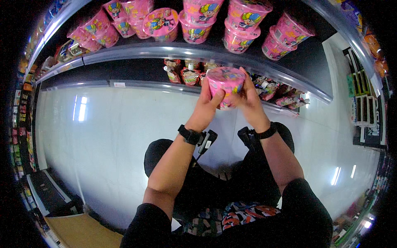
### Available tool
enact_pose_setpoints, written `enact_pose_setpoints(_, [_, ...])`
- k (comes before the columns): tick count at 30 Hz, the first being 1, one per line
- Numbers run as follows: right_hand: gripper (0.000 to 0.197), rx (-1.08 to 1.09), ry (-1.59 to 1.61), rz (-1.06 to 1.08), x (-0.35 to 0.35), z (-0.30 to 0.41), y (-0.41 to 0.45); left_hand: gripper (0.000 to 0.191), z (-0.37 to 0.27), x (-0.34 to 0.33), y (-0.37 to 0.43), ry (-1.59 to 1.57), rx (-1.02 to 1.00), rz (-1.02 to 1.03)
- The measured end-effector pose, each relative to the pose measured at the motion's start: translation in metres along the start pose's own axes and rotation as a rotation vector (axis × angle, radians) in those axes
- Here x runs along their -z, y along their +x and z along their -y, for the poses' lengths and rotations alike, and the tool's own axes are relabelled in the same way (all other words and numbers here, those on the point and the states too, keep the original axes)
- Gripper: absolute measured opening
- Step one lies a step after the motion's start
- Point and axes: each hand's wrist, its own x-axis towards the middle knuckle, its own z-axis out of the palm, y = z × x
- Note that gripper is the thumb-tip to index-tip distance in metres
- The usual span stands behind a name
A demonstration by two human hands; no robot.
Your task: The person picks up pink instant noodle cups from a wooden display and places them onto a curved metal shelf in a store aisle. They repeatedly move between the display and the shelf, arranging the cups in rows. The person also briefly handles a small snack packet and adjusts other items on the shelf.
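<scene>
Between my palms is a pink cartoon-printed tub [228,82], upright with its round lid uppermost. My left hand [206,100] wraps its left side, thumb across the front. My right hand [249,96] grips the opposite side and looks slightly blurred. The tub is in front of the lower shelf, hiding some of the pouches there. Matching pink tubs [198,21] stand stacked on the shelf above, mostly two high. One tub [161,24] there leans with its lid facing me.
Spouted pouches [189,76] stand on the lower shelf [93,73]. A clear plastic strip [186,52] edges the upper shelf. A cardboard box [82,231] and a black bin-like container [49,192] are at lower left. Black-and-white packages [366,108] stand at right. Pale floor [93,133] surrounds my knees.
</scene>
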Motion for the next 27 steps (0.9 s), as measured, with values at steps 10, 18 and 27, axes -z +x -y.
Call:
enact_pose_setpoints(10, [0.101, 0.363, -0.626, -0.487, 0.142, 0.051, -0.023, 0.065, -0.084, 0.053, 0.060, 1.075, -0.688, -0.630])
enact_pose_setpoints(18, [0.076, 0.428, -0.864, -0.949, 0.282, 0.078, 0.033, 0.088, -0.104, 0.062, 0.136, 1.252, -0.811, -0.762])
enact_pose_setpoints(27, [0.076, 0.364, -0.984, -0.925, 0.289, 0.049, 0.045, 0.056, -0.090, 0.071, 0.140, 1.165, -1.003, -0.885])
